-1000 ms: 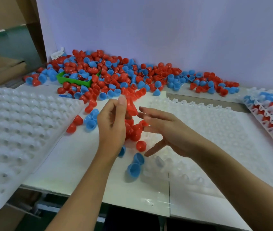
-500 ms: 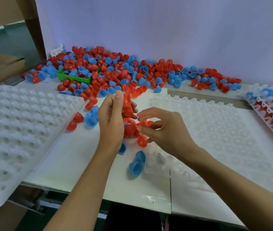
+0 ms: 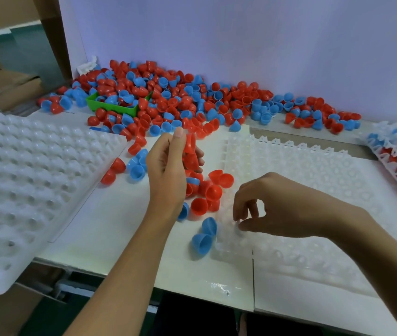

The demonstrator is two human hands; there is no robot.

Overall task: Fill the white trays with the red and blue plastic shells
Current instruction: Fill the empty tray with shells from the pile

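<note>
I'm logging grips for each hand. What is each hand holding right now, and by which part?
The left hand holds a stack of red shells between thumb and fingers, gripped by its sides. Whether the right hand, fingertips pinched at the white tray, holds anything cannot be told.

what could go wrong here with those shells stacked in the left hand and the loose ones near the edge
1. The left hand holds a stack of red shells loosely; one could slip out.
2. Two blue shells lie near the table's front edge; the right hand, working at the tray, might knock them off.
</note>
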